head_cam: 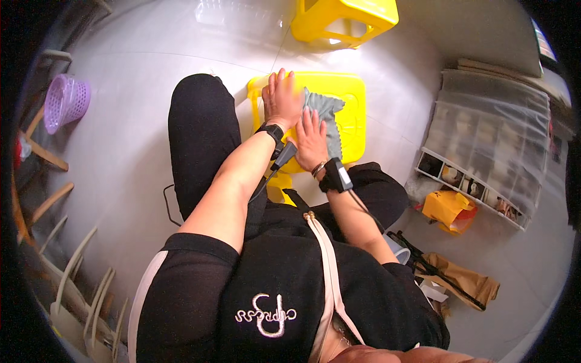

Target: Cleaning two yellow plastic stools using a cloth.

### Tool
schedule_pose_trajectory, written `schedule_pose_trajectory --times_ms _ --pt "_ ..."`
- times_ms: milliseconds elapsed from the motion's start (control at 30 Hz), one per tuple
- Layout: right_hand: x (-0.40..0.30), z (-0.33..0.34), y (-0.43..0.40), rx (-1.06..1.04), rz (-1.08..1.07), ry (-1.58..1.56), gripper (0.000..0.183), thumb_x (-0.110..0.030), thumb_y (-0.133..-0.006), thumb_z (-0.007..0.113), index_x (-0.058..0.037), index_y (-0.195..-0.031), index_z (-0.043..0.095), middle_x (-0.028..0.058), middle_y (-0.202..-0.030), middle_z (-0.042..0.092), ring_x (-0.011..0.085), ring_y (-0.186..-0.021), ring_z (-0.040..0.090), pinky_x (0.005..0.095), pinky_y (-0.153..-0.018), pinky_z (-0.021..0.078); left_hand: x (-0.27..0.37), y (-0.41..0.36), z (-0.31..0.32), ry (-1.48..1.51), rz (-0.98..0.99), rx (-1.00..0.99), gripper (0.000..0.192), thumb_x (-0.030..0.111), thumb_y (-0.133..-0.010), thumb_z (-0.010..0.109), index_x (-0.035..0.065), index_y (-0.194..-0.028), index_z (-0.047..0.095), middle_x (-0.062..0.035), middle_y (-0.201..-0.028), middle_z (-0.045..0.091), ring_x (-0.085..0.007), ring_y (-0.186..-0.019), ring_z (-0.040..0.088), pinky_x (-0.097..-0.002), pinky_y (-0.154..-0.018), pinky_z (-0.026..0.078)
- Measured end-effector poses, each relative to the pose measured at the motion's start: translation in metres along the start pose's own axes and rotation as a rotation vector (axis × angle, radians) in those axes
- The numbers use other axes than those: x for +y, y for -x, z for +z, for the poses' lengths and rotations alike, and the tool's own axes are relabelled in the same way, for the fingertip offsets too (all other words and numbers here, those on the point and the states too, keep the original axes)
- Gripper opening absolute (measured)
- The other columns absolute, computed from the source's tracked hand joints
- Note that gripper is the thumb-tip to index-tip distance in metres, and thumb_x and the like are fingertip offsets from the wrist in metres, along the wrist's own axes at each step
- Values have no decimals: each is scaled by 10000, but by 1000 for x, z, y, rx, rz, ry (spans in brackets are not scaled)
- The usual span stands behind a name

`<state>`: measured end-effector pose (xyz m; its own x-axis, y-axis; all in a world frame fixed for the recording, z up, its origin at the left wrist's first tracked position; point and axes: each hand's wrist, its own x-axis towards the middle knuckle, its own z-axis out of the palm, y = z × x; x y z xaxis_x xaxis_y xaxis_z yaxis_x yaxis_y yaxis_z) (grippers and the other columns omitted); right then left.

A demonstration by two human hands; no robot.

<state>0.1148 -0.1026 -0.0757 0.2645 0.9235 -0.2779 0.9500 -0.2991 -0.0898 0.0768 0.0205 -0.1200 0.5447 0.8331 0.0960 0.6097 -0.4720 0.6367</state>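
Observation:
A grey piece of fabric (335, 131) with a zigzag edge lies creased on the seat of a yellow plastic stool (355, 109) in front of me. My left hand (281, 100) is spread palm down at the fabric's left edge, over the seat's far left part; a blurred patch covers its thumb side. Closer to me, my right hand (312, 143) rests flat on the fabric, its fingers extended and slightly apart. Neither hand grips anything visible. Black straps with cabled devices circle both wrists; what lies under the palms is hidden.
Another yellow stool (345, 20) stands beyond. To the right are a clear-fronted compartment case (490, 131), an orange bag (447, 211) and a brown bag (467, 277). A purple basket (68, 103) and chair-like legs (75, 267) line the left. My bent knees flank the stool.

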Motion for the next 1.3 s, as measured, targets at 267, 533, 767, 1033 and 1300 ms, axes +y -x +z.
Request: schedule_pose_trajectory --times_ms 267,533,767,1033,1300 --pt "7 19 44 29 173 -93 637 -325 -822 479 -21 -1326 237 193 -1406 129 362 -1294 127 531 -1013 118 1 0 -1 -38 33 52 499 269 -801 510 46 -1232 395 -146 -1297 335 -334 -1197 296 -462 -945 270" --pt "68 34 41 196 606 -62 653 -382 -852 423 -15 -1340 192 224 -1402 109 388 -1282 140 545 -996 147 2 0 -2 -25 17 29 502 279 -796 515 47 -1229 411 -145 -1303 333 -326 -1207 281 -456 -941 257" --pt "111 26 5 280 670 -197 677 -432 -853 409 -24 -1344 182 230 -1392 133 405 -1282 118 533 -988 187 2 0 -4 -44 20 30 502 268 -796 523 39 -1228 408 -150 -1301 336 -329 -1194 300 -449 -939 275" --pt "96 12 -46 208 584 -45 701 -478 -842 401 -24 -1342 211 214 -1403 133 396 -1285 125 525 -999 175 1 0 -1 -21 10 12 500 290 -799 506 55 -1231 413 -146 -1312 324 -321 -1211 271 -461 -951 233" --pt "29 4 -61 154 47 -27 647 -268 -773 483 -53 -1335 245 177 -1408 155 377 -1288 145 544 -997 162 -1 -1 2 15 19 32 499 310 -808 488 45 -1225 420 -151 -1312 325 -333 -1212 272 -470 -942 247"
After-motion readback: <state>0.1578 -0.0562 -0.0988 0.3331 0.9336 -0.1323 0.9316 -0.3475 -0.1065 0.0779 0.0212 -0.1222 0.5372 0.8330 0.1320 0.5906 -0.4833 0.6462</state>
